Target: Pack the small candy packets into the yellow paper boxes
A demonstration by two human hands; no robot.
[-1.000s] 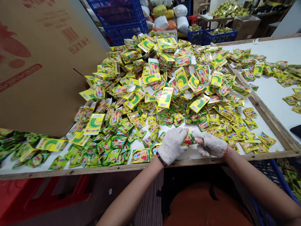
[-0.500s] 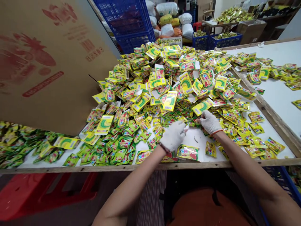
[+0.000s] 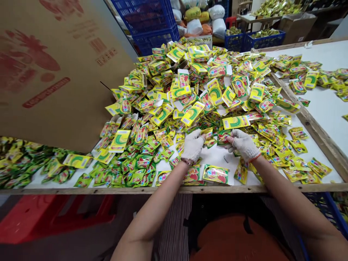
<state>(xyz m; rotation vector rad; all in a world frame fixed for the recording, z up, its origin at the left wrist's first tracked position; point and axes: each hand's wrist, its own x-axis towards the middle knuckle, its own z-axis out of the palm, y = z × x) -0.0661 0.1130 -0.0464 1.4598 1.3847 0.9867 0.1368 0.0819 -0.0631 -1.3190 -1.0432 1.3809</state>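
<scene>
Both my hands wear white knitted gloves and work over a bare patch of the white table [image 3: 213,156]. My left hand [image 3: 192,146] is closed, its thumb and finger pinching a small yellow packet [image 3: 208,134]. Facing it, my right hand [image 3: 243,145] is closed on a small green packet [image 3: 223,137]. Just beyond the hands rises a big heap of yellow flat cartons [image 3: 214,92] mixed with packets. Several flattened cartons [image 3: 216,174] lie near the front edge. Loose green packets [image 3: 136,168] spread on my left, yellow packets [image 3: 280,154] on my right.
A large brown cardboard box [image 3: 54,79] stands at the left. Blue crates [image 3: 146,21] are stacked behind the heap. A wooden strip [image 3: 312,127] divides the table at the right. Below the table is a red plastic stool [image 3: 35,217].
My left hand has moved left and a little up, and a yellow packet now shows in its fingers. A green packet now shows in my right hand. One carton on the heap has tilted.
</scene>
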